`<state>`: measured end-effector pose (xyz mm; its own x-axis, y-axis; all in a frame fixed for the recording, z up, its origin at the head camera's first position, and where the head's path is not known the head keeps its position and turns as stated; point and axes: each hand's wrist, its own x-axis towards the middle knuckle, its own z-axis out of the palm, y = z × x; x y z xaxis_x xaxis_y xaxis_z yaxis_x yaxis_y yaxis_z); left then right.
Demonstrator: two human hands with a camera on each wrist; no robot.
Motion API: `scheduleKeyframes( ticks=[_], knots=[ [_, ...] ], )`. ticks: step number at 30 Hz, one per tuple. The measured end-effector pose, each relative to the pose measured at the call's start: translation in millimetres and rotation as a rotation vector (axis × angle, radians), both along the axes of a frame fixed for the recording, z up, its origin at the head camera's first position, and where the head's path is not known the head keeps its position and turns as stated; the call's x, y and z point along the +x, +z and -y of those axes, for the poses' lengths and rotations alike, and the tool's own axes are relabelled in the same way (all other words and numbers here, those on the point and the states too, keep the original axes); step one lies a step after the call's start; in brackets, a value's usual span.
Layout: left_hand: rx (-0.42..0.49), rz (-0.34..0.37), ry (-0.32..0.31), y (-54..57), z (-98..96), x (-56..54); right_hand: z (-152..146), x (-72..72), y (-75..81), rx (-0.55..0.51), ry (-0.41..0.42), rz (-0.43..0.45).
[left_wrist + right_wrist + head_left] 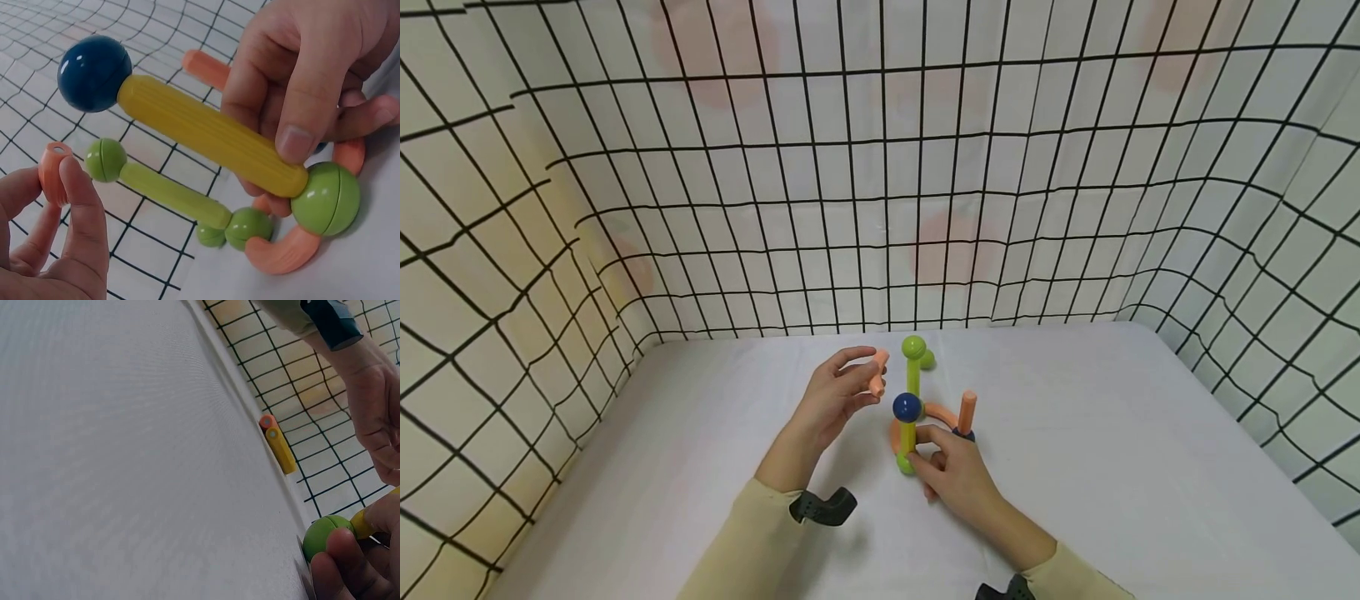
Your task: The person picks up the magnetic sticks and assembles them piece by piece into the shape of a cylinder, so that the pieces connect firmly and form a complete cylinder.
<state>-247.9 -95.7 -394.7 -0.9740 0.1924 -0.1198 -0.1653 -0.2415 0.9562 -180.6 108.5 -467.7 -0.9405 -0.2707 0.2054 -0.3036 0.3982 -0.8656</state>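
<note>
My left hand (835, 396) pinches a short, slightly curved orange magnetic stick (52, 178) above the table, left of the assembled structure. My right hand (958, 475) holds an upright yellow magnetic stick (206, 137) near its lower end. On top of that stick sits a dark blue ball (907, 407), and a green ball (326, 199) is at its foot. Behind it stands a light green stick (913, 381) capped by another green ball (913, 347). Curved orange sticks (942, 412) form the base. An orange stick (967, 412) rises at the right, its dark blue ball partly hidden.
A further green ball (928, 359) lies behind the light green stick. The right wrist view shows a yellow stick (281, 451) and an orange stick end (267, 421) near the cloth's edge. Black grid lines cover the white walls (865, 183) around the white table (1150, 467).
</note>
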Motion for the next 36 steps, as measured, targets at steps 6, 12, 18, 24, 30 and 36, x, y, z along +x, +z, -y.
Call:
scheduleKeyframes(
  ticks=[6, 12, 18, 24, 30, 36],
  knots=[
    [-0.007, 0.006, -0.025, 3.0, -6.2, 3.3, 0, 0.9, 0.5, 0.016, -0.005, -0.003],
    [0.001, 0.004, -0.044, 2.9, -8.7, 6.8, 0, 1.7, 1.3, 0.007, 0.002, -0.008],
    [0.031, 0.01, -0.06, 1.3, -11.2, 7.5, 0, 1.8, 1.4, 0.006, -0.002, -0.001],
    [0.051, 0.027, -0.05, 0.5, -13.6, 7.2, 0, 0.9, 1.9, 0.008, 0.0, -0.001],
    [0.06, 0.04, -0.042, -0.4, -17.3, 6.8, 0, 2.6, 3.5, 0.006, -0.026, 0.012],
    [0.071, 0.042, -0.03, -0.8, -18.4, 7.5, 1, 8.5, 8.8, 0.023, -0.13, -0.11]
  ],
)
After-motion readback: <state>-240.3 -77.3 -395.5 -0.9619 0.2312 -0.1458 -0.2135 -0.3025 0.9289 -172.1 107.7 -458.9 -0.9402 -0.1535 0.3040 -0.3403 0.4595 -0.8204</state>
